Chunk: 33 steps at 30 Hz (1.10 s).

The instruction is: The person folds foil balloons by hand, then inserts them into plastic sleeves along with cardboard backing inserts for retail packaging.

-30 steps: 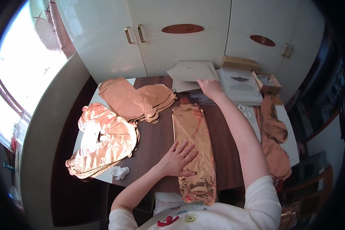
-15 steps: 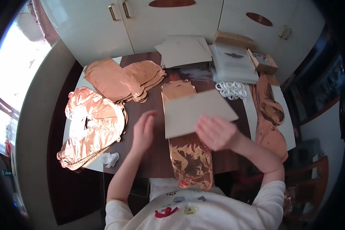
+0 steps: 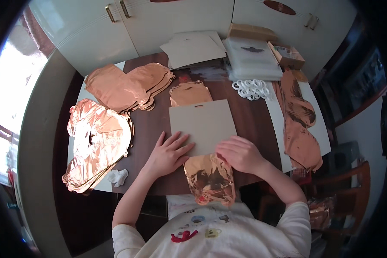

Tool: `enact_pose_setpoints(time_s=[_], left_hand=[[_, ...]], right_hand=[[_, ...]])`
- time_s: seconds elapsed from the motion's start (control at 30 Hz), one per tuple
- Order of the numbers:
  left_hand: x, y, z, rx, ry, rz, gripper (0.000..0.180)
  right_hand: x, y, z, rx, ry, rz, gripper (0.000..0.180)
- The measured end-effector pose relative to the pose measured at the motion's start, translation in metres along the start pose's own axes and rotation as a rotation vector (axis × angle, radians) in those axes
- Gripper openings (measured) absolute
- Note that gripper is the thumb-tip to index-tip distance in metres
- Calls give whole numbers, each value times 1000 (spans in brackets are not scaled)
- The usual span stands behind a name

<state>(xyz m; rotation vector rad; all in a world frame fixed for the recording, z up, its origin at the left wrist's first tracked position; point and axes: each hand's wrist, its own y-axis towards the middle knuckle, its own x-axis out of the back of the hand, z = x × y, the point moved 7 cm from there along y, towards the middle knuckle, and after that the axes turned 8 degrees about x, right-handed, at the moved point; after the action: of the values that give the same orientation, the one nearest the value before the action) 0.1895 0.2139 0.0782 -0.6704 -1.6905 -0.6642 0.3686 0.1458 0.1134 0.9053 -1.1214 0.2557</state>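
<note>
A grey-white card (image 3: 203, 124) with a small hang slot at its far edge lies across the middle of a flat, uninflated rose-gold foil balloon (image 3: 209, 177). The balloon shows beyond both ends of the card, and its near end hangs over the table edge toward me. My left hand (image 3: 169, 155) rests on the card's near left corner with fingers spread. At the near right corner my right hand (image 3: 240, 155) has its fingers drawn together on the card's edge, next to the foil; its thumb is partly hidden.
Stacks of rose-gold foil balloons lie at the left (image 3: 99, 142) and far left (image 3: 129, 84), another (image 3: 300, 129) at the right. Farther back are spare cards (image 3: 193, 48), clear plastic bags (image 3: 251, 60), an open box (image 3: 286, 56) and white rings (image 3: 250, 89). Crumpled tissue (image 3: 118, 177) sits near left.
The card has turned square to me and come down onto the foil balloon. My left hand has moved in from the side and now touches it; my right hand has shifted to its near right corner.
</note>
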Motion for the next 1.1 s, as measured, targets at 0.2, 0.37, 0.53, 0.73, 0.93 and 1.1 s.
enact_pose_setpoints(time_s=[0.2, 0.37, 0.53, 0.73, 0.93, 1.1], left_hand=[[4, -5, 7, 64, -29, 1, 43], [3, -4, 8, 66, -14, -4, 44], [0, -6, 6, 46, 0, 1, 49], [-4, -11, 3, 53, -5, 96, 57], [-5, -30, -13, -14, 41, 84, 62], [-5, -53, -31, -16, 42, 129, 66]], right_hand=[[1, -38, -19, -197, 98, 49, 22], [-4, -32, -7, -112, 170, 153, 33], [-26, -36, -5, -68, 154, 259, 38], [-28, -41, 4, -41, 111, 327, 39], [-22, -53, 23, -47, 157, 349, 38], [-16, -64, 44, -52, 171, 344, 36]])
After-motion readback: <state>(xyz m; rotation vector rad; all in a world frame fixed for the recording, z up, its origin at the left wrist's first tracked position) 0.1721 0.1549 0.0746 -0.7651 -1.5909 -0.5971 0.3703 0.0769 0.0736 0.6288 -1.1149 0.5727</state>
